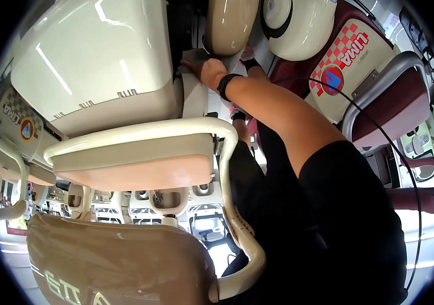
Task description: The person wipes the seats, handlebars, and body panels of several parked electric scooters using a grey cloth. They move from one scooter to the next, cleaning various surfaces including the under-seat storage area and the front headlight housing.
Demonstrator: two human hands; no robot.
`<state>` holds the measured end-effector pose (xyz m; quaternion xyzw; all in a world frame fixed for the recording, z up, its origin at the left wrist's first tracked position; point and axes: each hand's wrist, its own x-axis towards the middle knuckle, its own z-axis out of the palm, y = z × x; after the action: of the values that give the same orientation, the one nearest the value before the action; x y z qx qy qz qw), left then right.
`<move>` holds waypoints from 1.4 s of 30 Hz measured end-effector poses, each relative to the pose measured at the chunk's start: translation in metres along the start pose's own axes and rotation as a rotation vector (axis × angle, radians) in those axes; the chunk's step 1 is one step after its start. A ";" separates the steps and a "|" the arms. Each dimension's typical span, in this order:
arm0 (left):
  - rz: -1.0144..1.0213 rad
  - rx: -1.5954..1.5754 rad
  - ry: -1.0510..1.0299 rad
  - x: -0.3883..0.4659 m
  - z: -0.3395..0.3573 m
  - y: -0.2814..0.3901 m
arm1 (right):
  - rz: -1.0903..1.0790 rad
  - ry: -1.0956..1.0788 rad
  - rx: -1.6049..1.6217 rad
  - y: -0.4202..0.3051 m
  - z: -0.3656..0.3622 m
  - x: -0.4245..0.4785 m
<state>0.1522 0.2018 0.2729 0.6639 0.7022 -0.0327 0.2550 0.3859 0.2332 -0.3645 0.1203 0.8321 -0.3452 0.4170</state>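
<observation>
My right hand point(211, 72), with a black band at its wrist, reaches down between two parked scooters. Its fingers are bent, with one stretched left against a grey, cloth-like piece point(196, 55); whether they grip it cannot be told. Beside the hand lie a beige body part point(195, 95) and a rounded brown glossy cover point(230, 26). To the left stands a large cream body panel point(95, 57), with a beige-and-peach padded seat point(133, 164) and a cream tubular rail point(144, 127) below it in the picture. My left hand is out of view.
A maroon scooter with a Lima-marked panel point(350, 57) and silver grab rail point(377, 84) stands on the right. A brown glossy part point(121, 259) fills the lower left. A black cable point(383, 133) curves down the right. My feet and legs are between the scooters; more scooters stand beyond.
</observation>
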 end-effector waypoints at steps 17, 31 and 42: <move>-0.034 -0.109 -0.133 0.006 -0.008 -0.002 | -0.090 -0.050 -0.197 0.011 0.019 0.018; 0.048 -0.077 -0.272 0.015 -0.021 -0.014 | 0.160 0.024 0.174 -0.003 0.003 -0.004; -0.024 -0.087 -0.006 0.001 0.003 -0.002 | 0.068 -0.036 -0.048 0.007 -0.024 -0.019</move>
<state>0.1516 0.2010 0.2696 0.6438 0.7101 -0.0070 0.2851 0.3864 0.2562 -0.3430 0.1320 0.8280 -0.3129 0.4462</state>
